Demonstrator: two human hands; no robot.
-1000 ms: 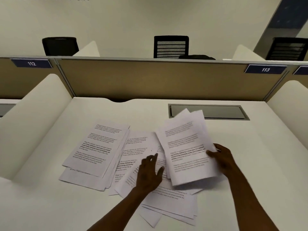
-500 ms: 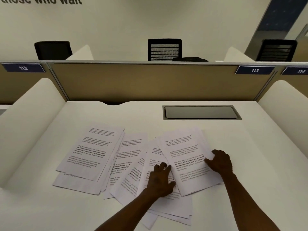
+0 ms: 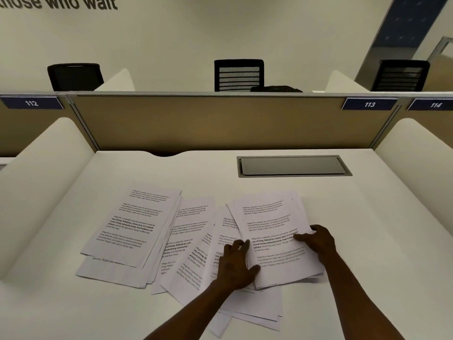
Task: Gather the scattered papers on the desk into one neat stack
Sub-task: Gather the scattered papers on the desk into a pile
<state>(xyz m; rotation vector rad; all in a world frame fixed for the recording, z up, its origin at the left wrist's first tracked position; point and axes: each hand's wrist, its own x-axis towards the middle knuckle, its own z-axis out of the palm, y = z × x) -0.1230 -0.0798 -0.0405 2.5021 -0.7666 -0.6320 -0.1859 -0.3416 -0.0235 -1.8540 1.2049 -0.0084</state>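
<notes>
step: squaring up the right bundle (image 3: 274,231), pretty early on I'd say
left hand (image 3: 236,265): spread flat against the bundle's left edge
right hand (image 3: 317,240): fingers curled over its right edge
papers: left pile (image 3: 130,227) and fanned middle sheets (image 3: 190,244) lie loose on the surface (image 3: 367,241)
next: probably slide the bundle over those, then tap edges flush

Both forearms reach forward to the right-hand sheaf of papers (image 3: 272,231). The left hand (image 3: 236,263) lies flat, fingers spread, at its left edge. The right hand (image 3: 317,240) grips its right edge, thumb on top.
</notes>
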